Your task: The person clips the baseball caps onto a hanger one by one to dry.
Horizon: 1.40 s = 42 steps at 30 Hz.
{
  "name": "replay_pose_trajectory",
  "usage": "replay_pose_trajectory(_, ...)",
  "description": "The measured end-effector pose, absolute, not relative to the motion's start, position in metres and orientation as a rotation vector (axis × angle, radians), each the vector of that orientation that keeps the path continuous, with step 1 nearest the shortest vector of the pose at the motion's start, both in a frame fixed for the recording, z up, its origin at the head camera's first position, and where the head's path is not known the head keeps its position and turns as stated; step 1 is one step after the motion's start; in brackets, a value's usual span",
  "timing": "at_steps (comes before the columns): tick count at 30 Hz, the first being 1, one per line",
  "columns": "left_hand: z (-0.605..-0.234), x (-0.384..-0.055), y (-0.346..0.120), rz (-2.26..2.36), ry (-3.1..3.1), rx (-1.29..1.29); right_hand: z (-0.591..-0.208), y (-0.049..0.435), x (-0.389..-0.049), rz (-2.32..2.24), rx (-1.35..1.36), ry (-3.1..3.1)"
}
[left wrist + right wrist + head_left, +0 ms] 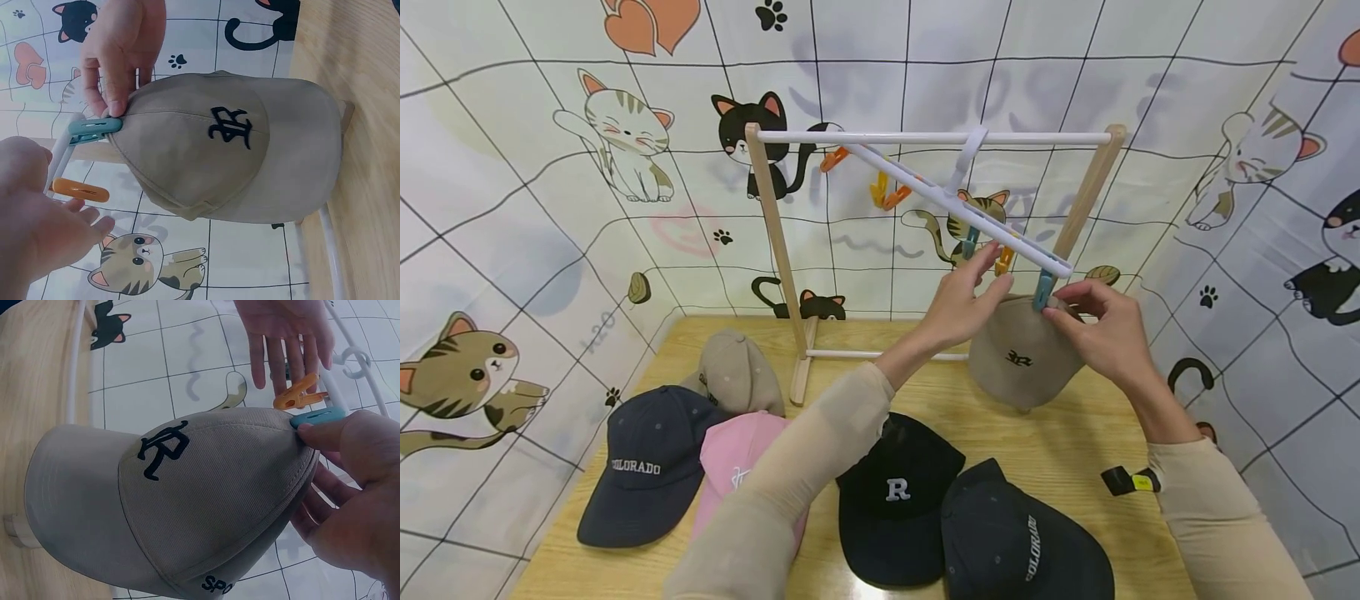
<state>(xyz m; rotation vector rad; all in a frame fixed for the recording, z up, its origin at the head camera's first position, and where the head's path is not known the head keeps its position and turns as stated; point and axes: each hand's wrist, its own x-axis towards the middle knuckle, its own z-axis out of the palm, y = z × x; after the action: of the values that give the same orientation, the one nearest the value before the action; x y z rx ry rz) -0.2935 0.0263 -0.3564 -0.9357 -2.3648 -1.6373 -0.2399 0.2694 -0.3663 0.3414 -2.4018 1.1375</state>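
Observation:
A beige baseball cap (1022, 379) with dark embroidery hangs brim down from a teal clip (1042, 290) at the low end of a white clip hanger (940, 197). My right hand (1108, 333) pinches the cap's upper edge beside that clip; its thumb (322, 432) lies against the fabric and the other fingers are behind. Just left of the cap, my left hand (958, 304) has its fingers extended close to an orange clip (81, 189) and another teal clip (970, 243). Nothing shows in its grasp.
The hanger's hook (967, 158) hangs on the top rod of a wooden rack (778, 250). Several more caps lie on the table (1120, 425): navy (647, 442), beige (741, 375), pink (748, 437), black (887, 525) and dark grey (992, 533). Orange and yellow clips (880, 190) hang at the hanger's left.

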Motion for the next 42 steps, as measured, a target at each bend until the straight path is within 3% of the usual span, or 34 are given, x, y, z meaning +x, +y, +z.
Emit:
replay_pose_trajectory(19, -0.358, -0.306, 0.025, -1.606, -2.354, -0.932, -0.378, 0.271, -0.235, 1.147, 0.395, -2.504)
replay_pose_trajectory(31, -0.359, -0.307, 0.02, -1.619, -2.377, -0.93, -0.387, 0.277, -0.212, 1.187, 0.361, -2.436)
replay_pose_trajectory(42, -0.354, -0.313, 0.011, -1.583, -2.387, -0.939, -0.397, 0.27, -0.184, 1.277, 0.565, -2.363)
